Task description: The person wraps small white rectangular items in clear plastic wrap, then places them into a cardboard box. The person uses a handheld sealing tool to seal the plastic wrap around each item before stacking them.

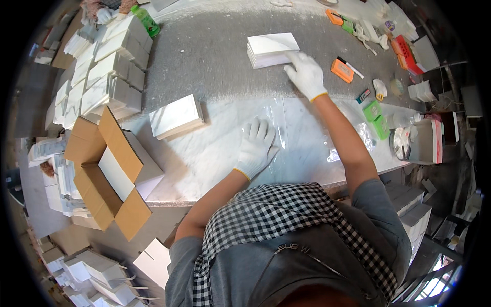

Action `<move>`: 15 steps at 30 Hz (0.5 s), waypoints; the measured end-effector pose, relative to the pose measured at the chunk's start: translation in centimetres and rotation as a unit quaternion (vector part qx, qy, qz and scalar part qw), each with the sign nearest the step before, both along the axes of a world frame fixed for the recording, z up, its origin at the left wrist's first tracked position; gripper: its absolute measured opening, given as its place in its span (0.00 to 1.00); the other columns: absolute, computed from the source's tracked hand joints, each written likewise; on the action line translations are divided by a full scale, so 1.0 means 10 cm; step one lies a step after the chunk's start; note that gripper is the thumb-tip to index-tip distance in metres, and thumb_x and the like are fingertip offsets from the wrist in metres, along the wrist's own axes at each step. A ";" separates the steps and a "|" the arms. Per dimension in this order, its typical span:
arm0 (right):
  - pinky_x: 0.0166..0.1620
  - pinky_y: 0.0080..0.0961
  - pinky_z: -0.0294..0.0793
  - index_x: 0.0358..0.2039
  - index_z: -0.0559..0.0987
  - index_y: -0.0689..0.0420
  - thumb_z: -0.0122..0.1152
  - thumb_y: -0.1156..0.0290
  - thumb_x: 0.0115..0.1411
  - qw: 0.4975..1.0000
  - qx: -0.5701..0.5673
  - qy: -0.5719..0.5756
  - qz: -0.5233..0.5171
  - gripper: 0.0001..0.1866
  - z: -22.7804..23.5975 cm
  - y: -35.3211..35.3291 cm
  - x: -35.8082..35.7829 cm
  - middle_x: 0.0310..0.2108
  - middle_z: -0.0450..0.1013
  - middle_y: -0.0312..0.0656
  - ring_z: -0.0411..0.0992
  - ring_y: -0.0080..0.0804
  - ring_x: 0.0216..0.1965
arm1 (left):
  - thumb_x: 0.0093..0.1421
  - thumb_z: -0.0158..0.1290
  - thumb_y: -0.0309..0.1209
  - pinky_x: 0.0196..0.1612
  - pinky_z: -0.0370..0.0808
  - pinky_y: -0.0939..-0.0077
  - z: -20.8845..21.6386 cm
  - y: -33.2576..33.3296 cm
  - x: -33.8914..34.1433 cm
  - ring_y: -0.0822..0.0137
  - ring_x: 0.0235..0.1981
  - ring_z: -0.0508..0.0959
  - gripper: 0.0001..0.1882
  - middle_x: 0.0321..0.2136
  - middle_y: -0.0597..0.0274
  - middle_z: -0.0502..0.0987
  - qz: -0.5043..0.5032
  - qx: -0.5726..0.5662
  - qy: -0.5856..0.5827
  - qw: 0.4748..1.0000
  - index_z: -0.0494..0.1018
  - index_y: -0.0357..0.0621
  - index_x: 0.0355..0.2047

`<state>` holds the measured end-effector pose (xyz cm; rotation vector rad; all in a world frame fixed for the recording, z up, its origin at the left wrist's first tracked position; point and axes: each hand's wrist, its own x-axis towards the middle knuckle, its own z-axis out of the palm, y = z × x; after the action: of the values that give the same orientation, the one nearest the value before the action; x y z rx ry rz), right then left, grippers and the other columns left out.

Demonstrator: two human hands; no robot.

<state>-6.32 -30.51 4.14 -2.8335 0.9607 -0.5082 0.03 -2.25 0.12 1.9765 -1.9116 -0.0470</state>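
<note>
My left hand (257,148), in a white knit glove with a yellow cuff edge, lies flat with its fingers stretched out on a clear plastic sheet (279,128) over the white marbled surface. It holds nothing. Farther off, my right hand (307,77), gloved the same way, reaches to a stack of white marbled tiles (272,45). Its fingers are extended, and the fingertips are at the stack's near right corner. Left of my left hand sits another small stack of marbled tiles (176,116).
At left an open cardboard box (105,174) stands by tall tile stacks (115,66) and a green bottle (146,20). To the right lie an orange box (342,70), a white pen (350,67), green boxes (376,119) and a grey bin (422,140). Another person's gloved hand (105,15) shows upper left.
</note>
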 end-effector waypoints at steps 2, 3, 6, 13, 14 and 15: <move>0.62 0.43 0.71 0.65 0.72 0.46 0.63 0.62 0.58 0.994 -0.097 0.003 0.051 0.32 0.17 -0.27 0.13 0.61 0.72 0.43 0.70 0.47 0.63 | 0.55 0.60 0.46 0.63 0.63 0.46 0.01 -0.01 0.00 0.43 0.60 0.66 0.32 0.55 0.46 0.70 0.002 -0.002 -0.001 1.000 0.71 0.39 0.55; 0.64 0.42 0.69 0.67 0.70 0.47 0.64 0.62 0.57 0.991 -0.116 0.024 0.063 0.35 0.14 -0.36 0.27 0.63 0.71 0.44 0.68 0.47 0.65 | 0.55 0.60 0.46 0.62 0.64 0.46 -0.03 0.04 0.09 0.43 0.60 0.67 0.32 0.54 0.45 0.70 -0.003 -0.004 0.004 1.000 0.71 0.40 0.55; 0.69 0.41 0.65 0.70 0.65 0.49 0.67 0.62 0.53 0.979 -0.138 0.092 0.115 0.43 0.17 -0.74 0.52 0.67 0.67 0.47 0.64 0.47 0.68 | 0.56 0.60 0.46 0.62 0.64 0.46 -0.03 0.03 0.06 0.42 0.60 0.66 0.32 0.55 0.45 0.69 0.001 0.005 0.004 1.000 0.71 0.39 0.56; 0.67 0.40 0.68 0.70 0.66 0.54 0.70 0.61 0.47 0.960 0.009 0.236 0.148 0.47 0.32 -0.98 0.87 0.65 0.68 0.52 0.67 0.49 0.65 | 0.59 0.58 0.47 0.65 0.61 0.45 -0.16 0.06 0.06 0.40 0.63 0.64 0.32 0.60 0.43 0.68 0.005 -0.005 -0.008 1.000 0.70 0.41 0.60; 0.67 0.40 0.69 0.69 0.66 0.54 0.71 0.61 0.47 0.959 0.008 0.243 0.147 0.47 0.32 -0.99 0.87 0.64 0.69 0.52 0.68 0.49 0.65 | 0.59 0.58 0.48 0.64 0.61 0.45 -0.15 0.06 0.04 0.41 0.63 0.64 0.32 0.60 0.43 0.68 0.006 0.005 -0.009 1.000 0.70 0.43 0.59; 0.65 0.42 0.70 0.68 0.67 0.55 0.71 0.61 0.46 0.967 -0.017 0.193 0.163 0.46 0.28 -0.98 0.84 0.59 0.72 0.52 0.70 0.50 0.62 | 0.59 0.58 0.49 0.63 0.61 0.44 -0.08 0.05 0.05 0.41 0.63 0.65 0.32 0.60 0.44 0.68 0.006 0.013 -0.012 1.000 0.71 0.45 0.59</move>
<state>2.09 -40.29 6.94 -3.0952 0.5053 0.0665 0.53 -1.72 -0.69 2.0131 -1.9241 -0.0453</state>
